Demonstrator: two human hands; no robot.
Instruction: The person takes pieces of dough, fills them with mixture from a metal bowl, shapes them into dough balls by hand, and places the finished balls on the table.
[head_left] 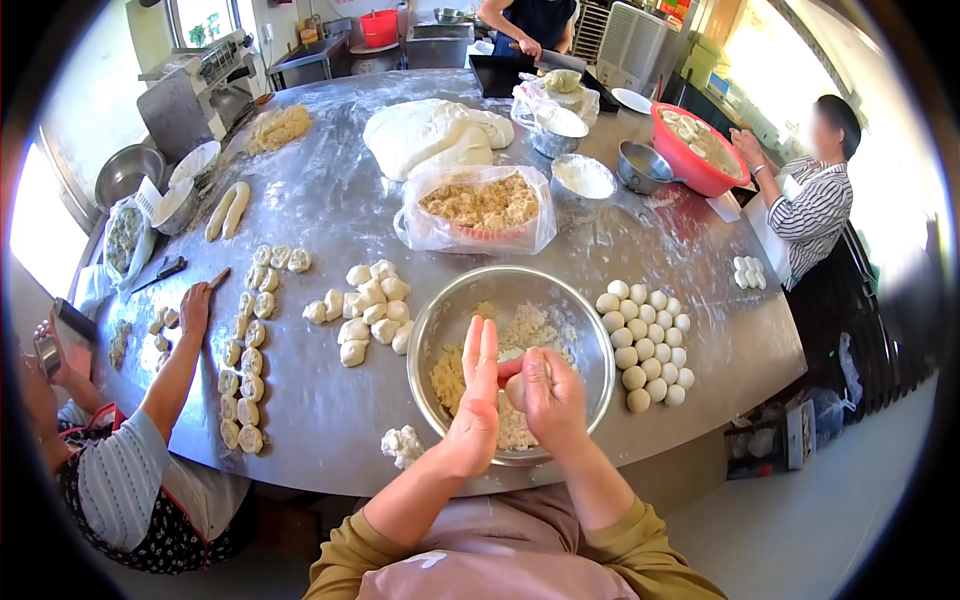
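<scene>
Both my hands are over a steel bowl that holds pale crumbly filling. My left hand is upright with its fingers stretched out flat, palm facing right. Close beside it, my right hand is closed around a small ball of dough, partly hidden by the fingers. Round white balls stand in rows to the right of the bowl. On its left lies a group of dough pieces, and a small lump of dough is near the table's front edge.
Beyond the bowl are a bag of brown filling and a large dough mass. Rolled pieces line the left, where a co-worker's hand reaches in. Another person stands by a red basin; a third is at the back.
</scene>
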